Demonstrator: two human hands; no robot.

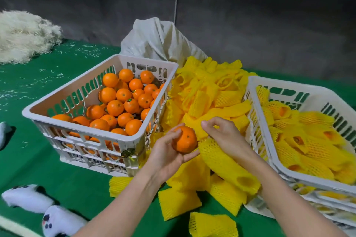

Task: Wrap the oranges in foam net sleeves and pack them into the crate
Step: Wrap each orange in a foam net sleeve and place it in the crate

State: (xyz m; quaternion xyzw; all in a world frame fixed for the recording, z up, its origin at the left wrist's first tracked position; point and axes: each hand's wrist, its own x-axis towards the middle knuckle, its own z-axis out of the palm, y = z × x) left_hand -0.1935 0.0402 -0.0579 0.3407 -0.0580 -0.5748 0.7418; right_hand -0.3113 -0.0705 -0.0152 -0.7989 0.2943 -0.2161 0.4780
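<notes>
My left hand (165,157) grips a bare orange (185,140) in front of the pile of yellow foam net sleeves (208,94). My right hand (221,132) pinches the top edge of one yellow sleeve (225,161) that hangs down beside the orange, its lower end open. The white crate on the left (63,92) holds several bare oranges (123,102). The white crate on the right (285,86) holds several oranges wrapped in yellow sleeves (308,136).
Loose yellow sleeves (179,202) lie on the green table cover (38,159) near the front. A white sack (158,38) stands behind the pile. Pale straw-like fibre (25,34) is heaped at the far left. White gloves (38,206) lie at the front left.
</notes>
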